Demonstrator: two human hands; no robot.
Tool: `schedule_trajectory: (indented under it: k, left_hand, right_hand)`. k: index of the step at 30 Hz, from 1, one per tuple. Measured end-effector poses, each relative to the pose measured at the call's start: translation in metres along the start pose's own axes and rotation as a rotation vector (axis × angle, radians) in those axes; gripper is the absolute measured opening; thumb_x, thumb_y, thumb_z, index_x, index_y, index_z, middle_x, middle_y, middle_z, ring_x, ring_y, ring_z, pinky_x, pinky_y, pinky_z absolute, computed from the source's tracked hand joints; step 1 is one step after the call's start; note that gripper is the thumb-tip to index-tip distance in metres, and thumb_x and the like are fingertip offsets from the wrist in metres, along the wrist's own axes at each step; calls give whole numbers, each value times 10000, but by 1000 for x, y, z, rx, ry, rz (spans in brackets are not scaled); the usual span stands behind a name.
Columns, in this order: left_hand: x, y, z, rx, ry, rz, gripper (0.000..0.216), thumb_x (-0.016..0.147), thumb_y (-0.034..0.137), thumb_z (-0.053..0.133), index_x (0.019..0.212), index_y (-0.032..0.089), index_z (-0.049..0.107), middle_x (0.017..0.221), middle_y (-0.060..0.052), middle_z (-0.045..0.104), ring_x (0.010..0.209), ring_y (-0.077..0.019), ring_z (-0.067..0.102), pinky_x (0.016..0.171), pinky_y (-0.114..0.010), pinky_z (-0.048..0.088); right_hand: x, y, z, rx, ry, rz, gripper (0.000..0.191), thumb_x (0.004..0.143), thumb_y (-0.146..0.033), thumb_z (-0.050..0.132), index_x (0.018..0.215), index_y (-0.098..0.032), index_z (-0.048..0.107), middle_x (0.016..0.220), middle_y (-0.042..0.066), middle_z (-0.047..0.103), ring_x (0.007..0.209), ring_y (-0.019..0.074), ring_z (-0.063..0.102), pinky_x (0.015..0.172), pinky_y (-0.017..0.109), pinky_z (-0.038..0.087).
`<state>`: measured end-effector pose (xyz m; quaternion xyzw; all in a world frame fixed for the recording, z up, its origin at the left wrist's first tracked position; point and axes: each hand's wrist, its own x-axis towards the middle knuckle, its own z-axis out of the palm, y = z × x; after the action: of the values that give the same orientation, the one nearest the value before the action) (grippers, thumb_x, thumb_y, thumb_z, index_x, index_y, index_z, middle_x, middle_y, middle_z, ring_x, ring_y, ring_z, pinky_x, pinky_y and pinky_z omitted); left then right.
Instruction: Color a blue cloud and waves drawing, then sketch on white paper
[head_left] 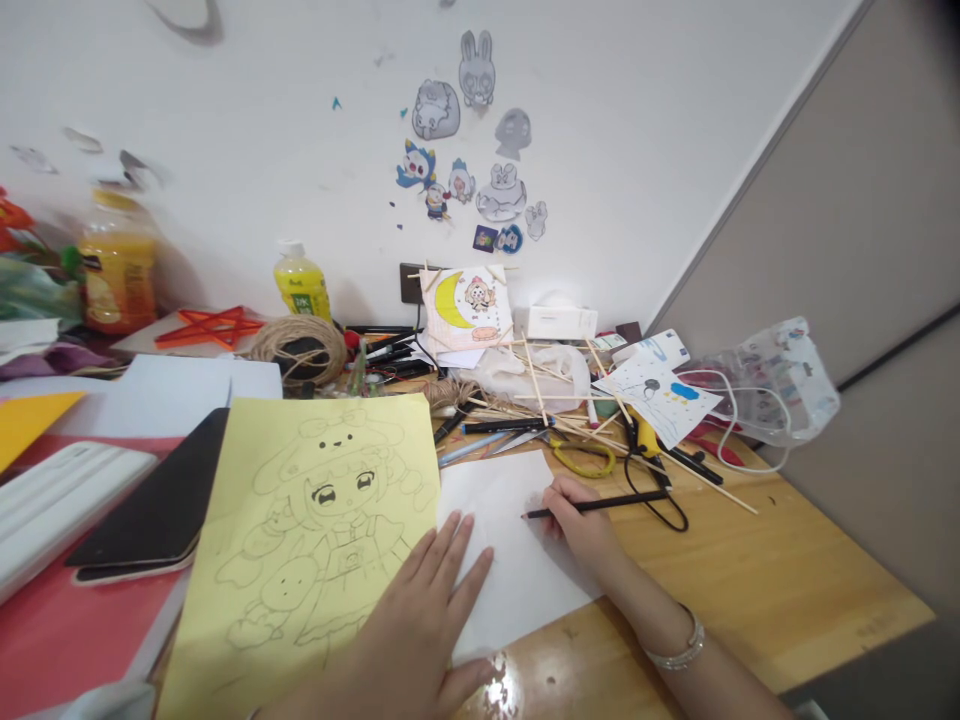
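Observation:
My right hand (pixel 579 515) grips a black pencil (pixel 622 501), its tip pointing left just over a white sheet of paper (pixel 510 590). I cannot tell whether the tip touches the paper. Fingers stretched out, my left hand (pixel 427 610) lies flat across the sheet's left edge and the lower right of a yellow sheet (pixel 202 590). That yellow sheet carries a line drawing of a big-eyed cartoon figure in a hat, with a rabbit-like toy at its side. Part of the drawing is hidden under my left hand and forearm.
Behind the papers lie yellow-handled scissors (pixel 585 460), pens, thin wooden sticks and a twine roll (pixel 300 350). A yellow-capped bottle (pixel 116 260) and a smaller drink bottle (pixel 301 280) stand against the wall. At left are a black tablet-like slab (pixel 157 500) and a white device (pixel 67 510).

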<state>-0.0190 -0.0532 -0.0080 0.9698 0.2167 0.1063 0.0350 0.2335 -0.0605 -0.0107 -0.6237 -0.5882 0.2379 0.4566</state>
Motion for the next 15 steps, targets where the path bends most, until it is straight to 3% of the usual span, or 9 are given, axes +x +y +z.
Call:
schedule_trajectory:
  k: [5, 10, 15]
  left_hand:
    - [-2, -1, 7, -17, 38, -5, 778, 866, 493, 587, 1485, 160, 254, 1548, -197, 112, 1398, -393, 114, 1064, -572, 288]
    - [-2, -1, 5, -6, -3, -5, 753, 868, 488, 590, 1474, 161, 285, 1538, -203, 167, 1396, -383, 139, 1062, -553, 307]
    - [-2, -1, 5, 5, 34, -2, 755, 883, 507, 554, 1486, 164, 254, 1540, -208, 152, 1398, -385, 128, 1050, -566, 317]
  right_hand:
    - [0, -1, -1, 11, -1, 27, 317, 815, -295, 515, 509, -231, 465, 490, -27, 491, 516, 139, 459, 501, 252, 342]
    - [1, -12, 0, 22, 12, 82, 331, 804, -270, 457, 478, -233, 413, 481, -32, 466, 494, 131, 445, 495, 255, 333]
    - [2, -19, 0, 26, 28, 81, 324, 784, -281, 434, 469, -239, 366, 476, -37, 434, 484, 127, 426, 478, 256, 314]
